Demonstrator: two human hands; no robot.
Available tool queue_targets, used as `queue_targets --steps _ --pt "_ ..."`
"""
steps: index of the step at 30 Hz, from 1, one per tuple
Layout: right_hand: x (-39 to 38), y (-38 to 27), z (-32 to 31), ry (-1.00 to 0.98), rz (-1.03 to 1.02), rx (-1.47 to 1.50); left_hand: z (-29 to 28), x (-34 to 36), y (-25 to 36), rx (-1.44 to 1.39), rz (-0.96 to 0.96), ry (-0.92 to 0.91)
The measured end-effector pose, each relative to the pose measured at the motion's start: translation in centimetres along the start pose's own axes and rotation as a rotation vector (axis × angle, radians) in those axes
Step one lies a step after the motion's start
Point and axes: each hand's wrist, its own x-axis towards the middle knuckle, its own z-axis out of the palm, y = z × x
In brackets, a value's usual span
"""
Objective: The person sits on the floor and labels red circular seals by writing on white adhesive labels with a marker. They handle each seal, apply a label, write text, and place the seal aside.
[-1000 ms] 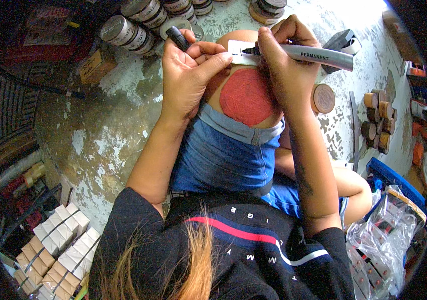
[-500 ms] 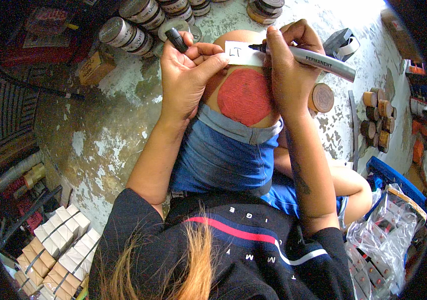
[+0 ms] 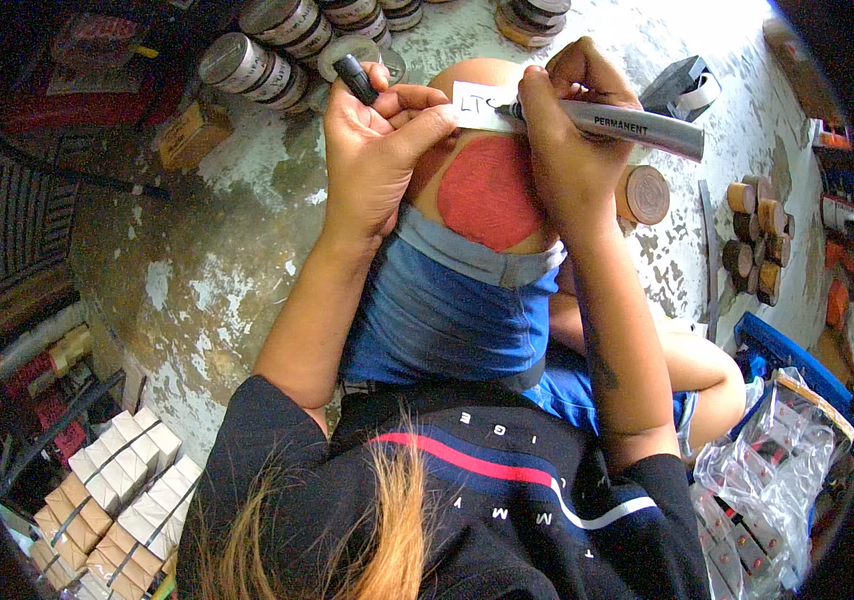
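Head view: the left hand's (image 3: 375,150) fingers pinch a flat, white paper slip (image 3: 475,117) over the rounded knee (image 3: 479,72) and a cylindrical black cap (image 3: 355,80); the right hand (image 3: 577,140) grips a smooth silver marker (image 3: 637,127), tip at the slip.

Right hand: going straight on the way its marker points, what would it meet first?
Probably the white paper, where the marker in the right hand seems to touch; beyond it lies the left hand, though depth is unclear.
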Motion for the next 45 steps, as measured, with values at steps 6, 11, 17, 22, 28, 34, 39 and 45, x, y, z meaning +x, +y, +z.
queue_targets --steps 6,11,17,22,28,34,39,45 --pt "0.1 -0.1 -0.3 0.114 0.044 0.088 -0.1 0.0 0.0 -0.010 -0.027 0.002" --pt "0.0 -0.1 -0.6 0.085 0.090 0.024 -0.1 -0.1 0.0 -0.033 -0.015 0.004" --pt "0.0 0.1 -0.6 0.037 0.022 -0.065 0.1 -0.1 -0.1 -0.024 -0.008 0.009" --pt "-0.1 0.0 -0.4 0.055 0.056 0.062 0.0 -0.1 0.0 -0.017 -0.022 0.025" --pt "0.3 0.4 -0.6 0.032 -0.024 -0.013 0.0 0.0 0.0 -0.005 -0.021 0.020" --pt "-0.2 0.4 -0.9 0.033 0.086 0.107 0.0 -0.2 0.0 0.000 -0.020 0.020" --pt "0.4 1.1 -1.3 0.041 0.062 0.188 -0.1 -0.2 0.2 0.051 -0.015 0.019" --pt "2.3 2.2 -10.6 0.083 0.163 0.291 -0.5 -0.3 0.3 0.113 -0.027 0.028"
